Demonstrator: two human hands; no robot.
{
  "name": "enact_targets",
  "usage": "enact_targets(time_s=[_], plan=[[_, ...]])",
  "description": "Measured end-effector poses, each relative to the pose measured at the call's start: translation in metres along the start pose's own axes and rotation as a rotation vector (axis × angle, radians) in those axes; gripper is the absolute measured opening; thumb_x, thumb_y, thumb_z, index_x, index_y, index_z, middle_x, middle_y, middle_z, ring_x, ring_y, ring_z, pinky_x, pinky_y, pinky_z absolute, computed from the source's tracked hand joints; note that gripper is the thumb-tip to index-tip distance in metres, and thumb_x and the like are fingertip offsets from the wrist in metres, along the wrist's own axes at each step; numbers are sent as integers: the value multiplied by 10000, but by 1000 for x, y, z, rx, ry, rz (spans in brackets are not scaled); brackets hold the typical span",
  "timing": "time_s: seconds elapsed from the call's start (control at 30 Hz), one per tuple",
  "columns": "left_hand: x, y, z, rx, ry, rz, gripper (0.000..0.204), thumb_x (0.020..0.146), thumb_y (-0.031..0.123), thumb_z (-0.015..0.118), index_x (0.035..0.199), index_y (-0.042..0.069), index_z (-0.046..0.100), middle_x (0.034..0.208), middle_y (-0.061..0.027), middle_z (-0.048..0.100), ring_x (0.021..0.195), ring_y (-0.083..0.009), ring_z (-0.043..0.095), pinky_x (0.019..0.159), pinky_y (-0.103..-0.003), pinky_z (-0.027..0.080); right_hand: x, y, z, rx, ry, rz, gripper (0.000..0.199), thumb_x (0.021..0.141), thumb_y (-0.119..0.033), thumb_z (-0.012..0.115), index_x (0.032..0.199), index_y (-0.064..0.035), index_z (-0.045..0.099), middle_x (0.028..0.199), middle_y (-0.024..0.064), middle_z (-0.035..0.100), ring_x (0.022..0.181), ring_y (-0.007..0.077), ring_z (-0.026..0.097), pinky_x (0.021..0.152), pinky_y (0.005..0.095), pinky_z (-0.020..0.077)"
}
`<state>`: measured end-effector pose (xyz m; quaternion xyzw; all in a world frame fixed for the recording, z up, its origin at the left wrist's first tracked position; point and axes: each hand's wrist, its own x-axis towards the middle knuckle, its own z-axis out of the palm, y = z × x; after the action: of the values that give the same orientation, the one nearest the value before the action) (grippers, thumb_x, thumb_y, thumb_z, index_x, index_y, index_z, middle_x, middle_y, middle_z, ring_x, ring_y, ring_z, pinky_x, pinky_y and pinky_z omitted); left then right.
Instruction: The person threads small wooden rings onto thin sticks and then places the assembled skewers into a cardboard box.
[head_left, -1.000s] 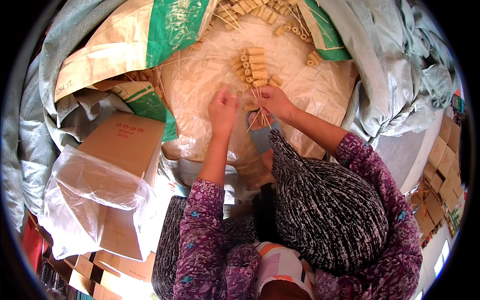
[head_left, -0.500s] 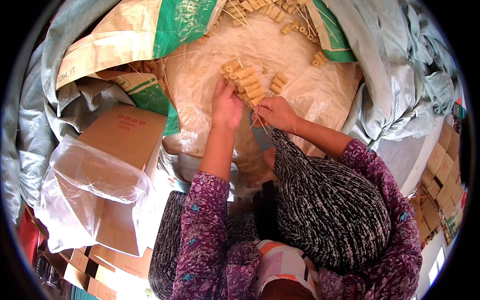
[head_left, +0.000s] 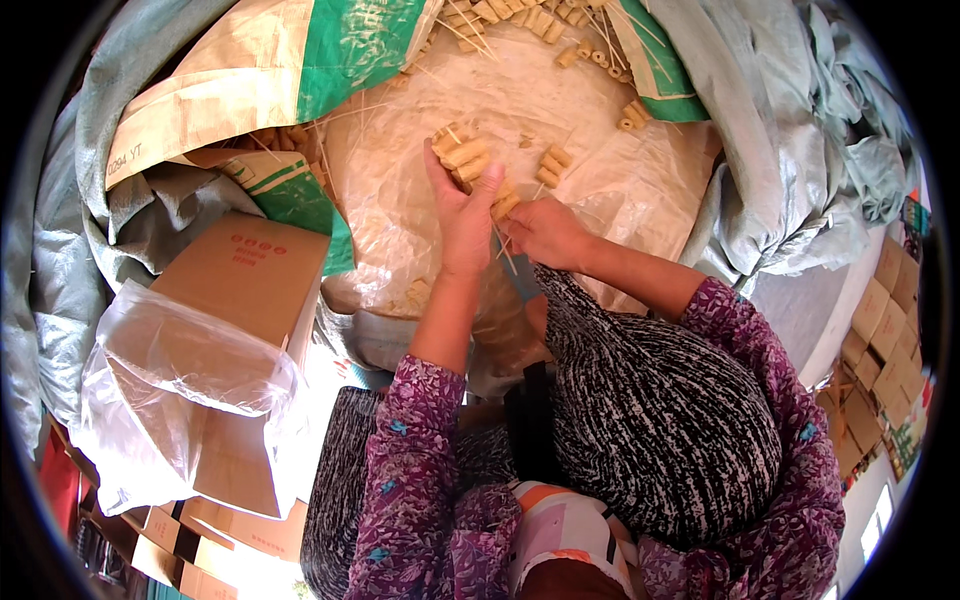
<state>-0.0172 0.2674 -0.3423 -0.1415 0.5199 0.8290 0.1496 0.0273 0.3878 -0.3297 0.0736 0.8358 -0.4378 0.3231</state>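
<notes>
My left hand (head_left: 464, 228) is closed round a bunch of skewers threaded with short tan rolls (head_left: 462, 160), its thumb lying across the top of them. At the lower end of the bunch, my right hand (head_left: 549, 236) pinches near the bare sticks, which poke out below its fingers. The bunch slants between both hands, and part of it is hidden behind the left thumb and palm. Just beyond my right hand lies a small skewer of similar rolls (head_left: 553, 165) on the pale plastic sheet (head_left: 600, 150).
More skewered rolls (head_left: 530, 18) lie at the far edge. Green-and-tan sacks (head_left: 360, 50) flank the sheet, with grey cloth (head_left: 780, 150) around it. A cardboard box (head_left: 240, 265) lined with clear plastic stands at left. A striped dark cloth (head_left: 660, 420) covers my lap.
My left hand has turned and wrapped over the bunch, bringing its thumb across the rolls. My right hand stays at the stick ends, shifted slightly.
</notes>
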Motion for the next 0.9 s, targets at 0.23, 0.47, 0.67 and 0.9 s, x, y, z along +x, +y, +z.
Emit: enact_targets(time_s=[0.23, 0.47, 0.67, 0.9], plan=[[4, 0, -7, 66, 71, -92, 521, 926, 179, 609, 1378, 67, 374, 1216, -79, 532, 1090, -198, 551, 912, -357, 480, -1, -5, -11, 107, -239, -184, 342, 959, -286, 502, 821, 0, 631, 708, 86, 666, 593, 170, 645, 581, 317, 515], [27, -1, -64, -314, -124, -292, 419, 961, 182, 540, 1353, 84, 425, 1176, -97, 584, 1033, -230, 600, 837, -410, 530, 5, 52, -82, -728, 401, -74, 139, 851, -146, 537, 952, -65, 587, 943, 120, 626, 844, 305, 653, 663, 425, 525], [18, -4, -68, -442, -165, -343, 475, 960, 163, 519, 1413, 119, 383, 1285, -131, 530, 1119, -282, 561, 886, -459, 500, 2, 97, -103, -1056, 436, -312, 128, 745, -69, 570, 867, -71, 610, 906, 89, 590, 826, 259, 627, 682, 365, 528], [18, -8, -78, -482, -159, -405, 541, 952, 136, 518, 1456, 162, 325, 1293, -127, 525, 1082, -275, 588, 826, -463, 536, -18, -4, -69, -784, 392, -899, 352, 726, -128, 585, 1064, -43, 639, 916, 66, 600, 823, 230, 606, 738, 344, 524]])
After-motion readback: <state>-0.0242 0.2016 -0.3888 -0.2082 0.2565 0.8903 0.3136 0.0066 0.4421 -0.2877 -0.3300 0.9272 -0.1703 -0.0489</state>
